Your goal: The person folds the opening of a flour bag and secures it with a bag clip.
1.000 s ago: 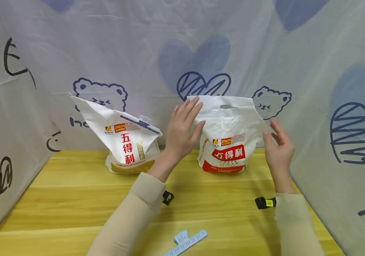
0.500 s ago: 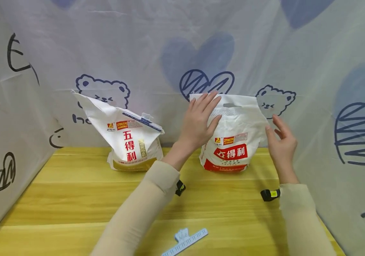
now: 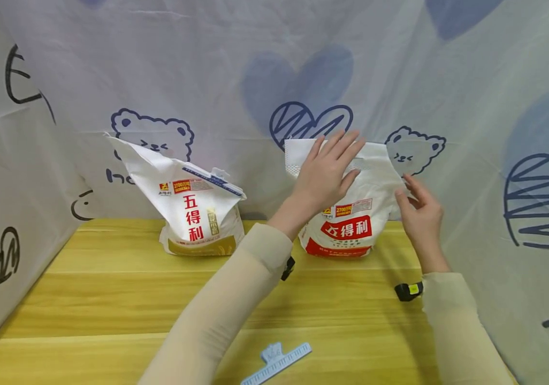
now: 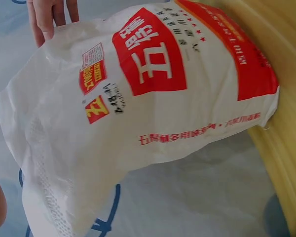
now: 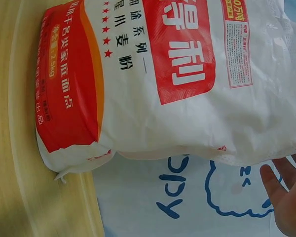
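Observation:
A white flour bag with red printing stands upright on the table, its top edge raised. My left hand is in front of the bag's upper part, fingers straight and pointing up, covering the handle slot in the head view. My right hand is at the bag's right side edge, its fingers loosely bent and the fingertips right at the edge. In the right wrist view, the fingers of that hand lie apart beside the bag's upper side. A light blue sealing clip lies on the table near the front.
A second white flour bag, with a gold base, stands to the left, its folded top held by a dark blue clip. The wooden table ends at patterned cloth walls behind and at both sides.
My left hand has moved right, from the bag's left top corner to across its upper middle. My right hand has stayed by the right edge, shifting slightly closer.

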`<state>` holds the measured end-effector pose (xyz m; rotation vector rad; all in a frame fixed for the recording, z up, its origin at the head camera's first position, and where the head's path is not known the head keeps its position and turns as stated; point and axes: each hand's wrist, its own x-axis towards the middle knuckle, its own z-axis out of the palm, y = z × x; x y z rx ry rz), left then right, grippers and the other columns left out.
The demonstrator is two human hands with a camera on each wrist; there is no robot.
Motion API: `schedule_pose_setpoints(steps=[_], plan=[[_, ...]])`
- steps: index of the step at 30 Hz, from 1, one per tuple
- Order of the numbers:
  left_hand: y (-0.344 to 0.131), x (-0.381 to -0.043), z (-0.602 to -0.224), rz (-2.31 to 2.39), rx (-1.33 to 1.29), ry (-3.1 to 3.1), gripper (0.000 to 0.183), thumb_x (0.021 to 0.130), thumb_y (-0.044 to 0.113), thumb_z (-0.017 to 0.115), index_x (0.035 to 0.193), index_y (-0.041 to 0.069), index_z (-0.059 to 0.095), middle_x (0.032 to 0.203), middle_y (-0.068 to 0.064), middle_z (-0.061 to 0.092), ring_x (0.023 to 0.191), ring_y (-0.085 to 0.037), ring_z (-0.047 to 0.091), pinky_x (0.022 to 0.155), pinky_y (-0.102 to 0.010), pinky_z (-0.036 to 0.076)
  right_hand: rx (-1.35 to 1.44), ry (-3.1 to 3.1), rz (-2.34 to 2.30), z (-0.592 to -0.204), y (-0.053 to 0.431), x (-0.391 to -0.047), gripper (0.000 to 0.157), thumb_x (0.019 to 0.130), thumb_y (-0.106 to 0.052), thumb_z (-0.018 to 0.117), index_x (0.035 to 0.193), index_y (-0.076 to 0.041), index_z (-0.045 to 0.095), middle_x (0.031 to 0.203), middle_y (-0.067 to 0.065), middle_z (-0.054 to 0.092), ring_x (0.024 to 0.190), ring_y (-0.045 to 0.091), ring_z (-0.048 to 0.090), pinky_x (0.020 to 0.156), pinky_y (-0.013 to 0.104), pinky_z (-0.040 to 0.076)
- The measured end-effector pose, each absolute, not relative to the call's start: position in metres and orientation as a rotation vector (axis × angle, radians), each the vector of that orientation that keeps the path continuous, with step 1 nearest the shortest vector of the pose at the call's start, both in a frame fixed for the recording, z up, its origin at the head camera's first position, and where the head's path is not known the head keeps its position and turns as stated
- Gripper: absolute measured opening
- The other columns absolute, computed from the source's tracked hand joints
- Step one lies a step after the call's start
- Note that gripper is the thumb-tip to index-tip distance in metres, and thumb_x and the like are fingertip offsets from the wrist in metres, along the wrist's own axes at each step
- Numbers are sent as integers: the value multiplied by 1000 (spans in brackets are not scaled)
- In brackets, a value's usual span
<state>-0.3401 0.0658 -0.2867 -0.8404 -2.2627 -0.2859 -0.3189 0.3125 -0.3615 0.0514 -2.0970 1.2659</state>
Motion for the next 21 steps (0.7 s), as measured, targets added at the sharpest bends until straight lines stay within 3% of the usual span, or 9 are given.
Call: schedule_pose_setpoints(steps=[10,21], plan=[[84,-344,-279,-155,-825,-2441,67,109,47,47,167,25,22,174,4,17,159,-19,17,130,-43,3,-1,-2191,1303,-366,312,-319,46,104,-26,63,150,-21,58,151,5,58,125,34,65,103,34,54],[87,-350,-289,-151,-894,-2430,68,108,46,50,167,25,23,173,4,20,158,-20,21,130,-45,10,27,-2216,1278,-370,310,-316,47,105,-27,62,152,-21,55,148,8,60,127,30,63,105,34,53]])
